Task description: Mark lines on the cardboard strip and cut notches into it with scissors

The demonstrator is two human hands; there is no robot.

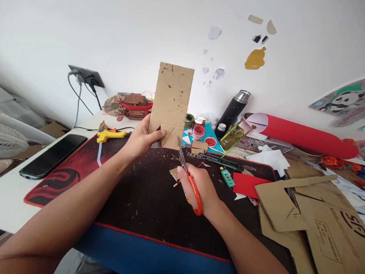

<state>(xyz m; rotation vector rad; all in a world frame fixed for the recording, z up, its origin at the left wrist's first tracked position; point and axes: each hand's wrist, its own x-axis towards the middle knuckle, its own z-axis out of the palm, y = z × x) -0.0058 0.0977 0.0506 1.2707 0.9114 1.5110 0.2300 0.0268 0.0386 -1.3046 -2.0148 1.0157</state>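
My left hand (145, 137) pinches the lower left edge of an upright brown cardboard piece (172, 95), its thumb on the face. Dark specks mark the cardboard, and its lower part has a slanting line and a small notch near the thumb. Orange-handled scissors (195, 194) are in my right hand (201, 186), with the blades pointing up at the cardboard's lower right corner. Whether the blades touch the cardboard is hard to tell. Below both hands lies a black desk mat (137, 201) with small scraps on it.
A yellow glue gun (110, 134) and a black phone (54, 156) lie at left. Paint jars (199, 132), a black thermos (232, 110) and a box cutter (222, 161) are behind the right hand. Cardboard sheets (327, 228), red paper (249, 183) and a red roll (308, 135) are at right.
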